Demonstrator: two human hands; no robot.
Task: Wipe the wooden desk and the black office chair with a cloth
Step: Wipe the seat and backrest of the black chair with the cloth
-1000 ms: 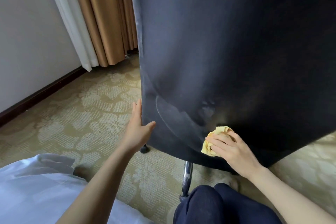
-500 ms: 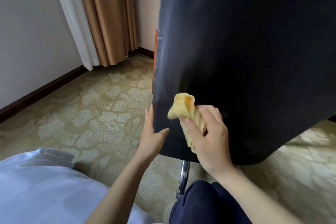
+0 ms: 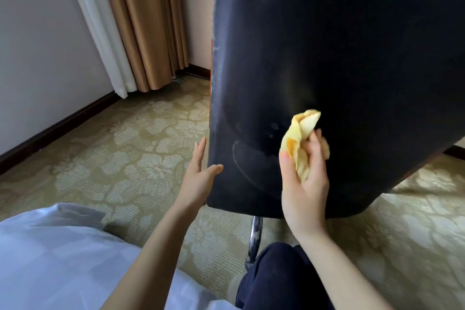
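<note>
I am low to the floor, looking at the rear of the black office chair (image 3: 339, 70). Its backrest fills the upper right of my view, with its long axis running up and down but tipped, so the top leans away to the upper right and the rounded bottom edge hangs nearest me. The dark surface faces me, with pale scuffs along its left edge and a faint curved mark low on the left. A chrome leg (image 3: 254, 239) drops from beneath the bottom edge toward the floor.

My right hand (image 3: 305, 181) is raised in front of the lower backrest, forearm rising from the lower right, wrist bent. Its fingers and thumb are curled around a bunched yellow cloth (image 3: 299, 136). The cloth stands roughly upright in my grip, its crumpled free end pointing up and slightly right above my fingers. I cannot tell whether the cloth touches the chair.

My left hand (image 3: 198, 178) reaches up from the lower middle to the chair's left edge. Its fingers are straight and extend up along the side of that edge, while the thumb lies across the dark face, so the hand braces the backrest and is not closed around it.

Patterned beige carpet (image 3: 113, 158) covers the floor. Tan curtains (image 3: 146, 22) and a white sheer hang at the upper left beside a pale wall.
</note>
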